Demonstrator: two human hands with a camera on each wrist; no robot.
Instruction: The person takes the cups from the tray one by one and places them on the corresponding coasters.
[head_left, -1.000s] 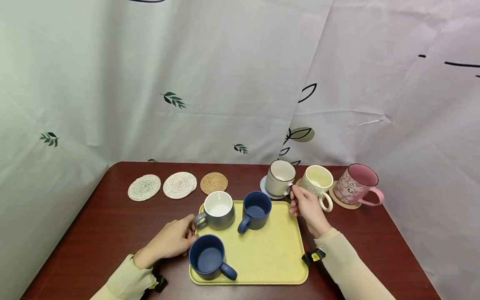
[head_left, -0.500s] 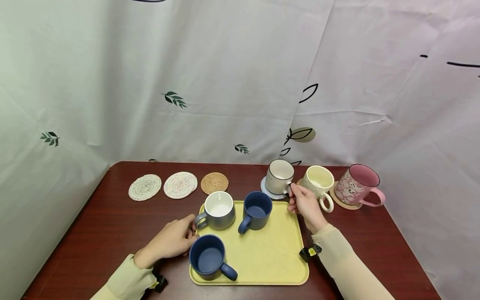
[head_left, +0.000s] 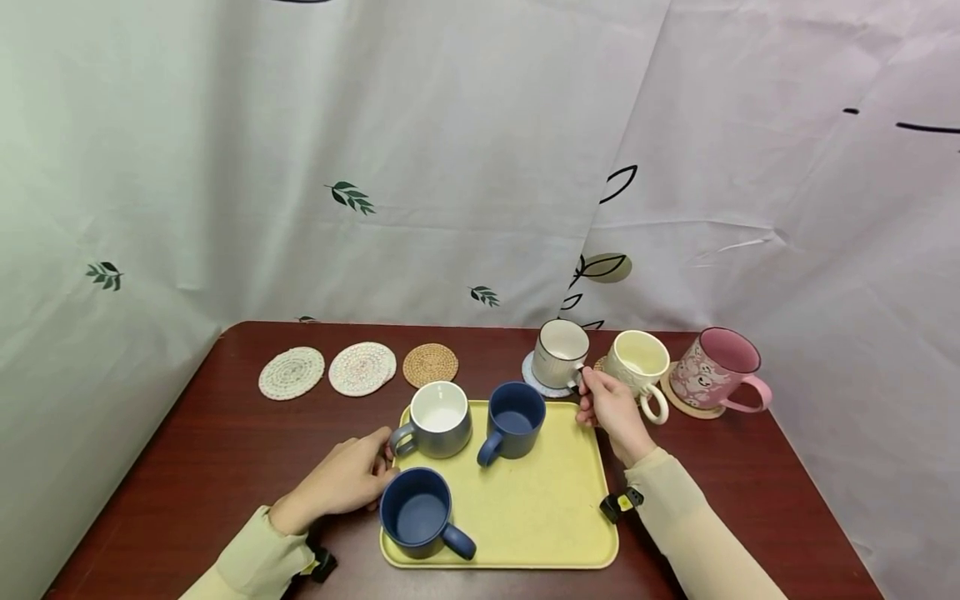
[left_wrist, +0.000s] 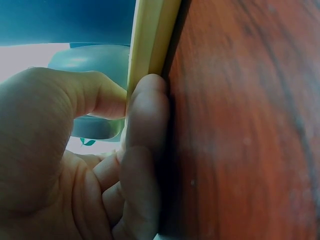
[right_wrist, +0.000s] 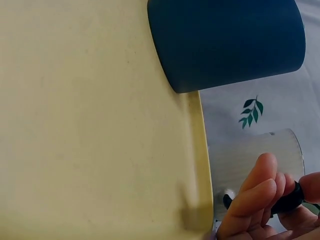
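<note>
Two pinches: left hand [head_left: 343, 477] had our yellow rectangular plastic tray [head_left: 536, 508], right hand [head_left: 613, 414] our white cylindrical ceramic mug's [head_left: 557, 360] handle [right_wrist: 290, 199], likely safest if breakable.

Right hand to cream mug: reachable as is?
Probably yes, but only after letting go: the right hand is pinching the white mug by its handle. The cream mug stands just beside that hand, its handle toward the person, with nothing seen blocking it.
</note>
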